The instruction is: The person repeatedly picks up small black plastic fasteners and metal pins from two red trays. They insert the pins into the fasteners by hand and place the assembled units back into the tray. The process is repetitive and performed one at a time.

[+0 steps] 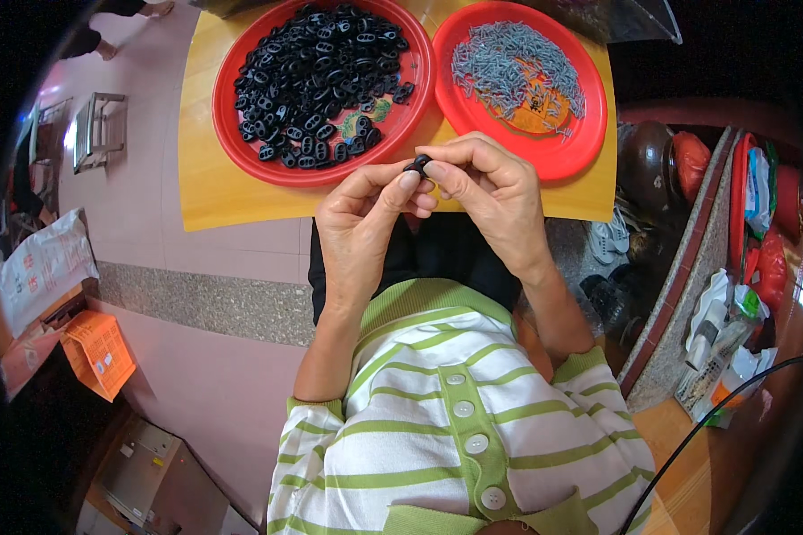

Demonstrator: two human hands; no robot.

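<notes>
In front of me, over the near edge of the yellow table [241, 209], both my hands meet at a small black plastic piece [421, 163]. My left hand [366, 209] pinches it between thumb and fingers from the left. From the right, my right hand [500, 192] closes thumb and forefinger on it; whether a pin is also between them is hidden. Beyond the left hand, a red round tray [226, 134] carries a heap of black two-holed plastic pieces [317, 71]. A second red tray [593, 134], behind the right hand, bears many small grey metal pins or screws [509, 67].
A stone-topped ledge [678, 285] with bags and bottles runs along the right. At left on the tiled floor are a metal stool [96, 134], an orange basket [100, 355] and a metal box [156, 473]. A black cable [687, 437] curves at lower right.
</notes>
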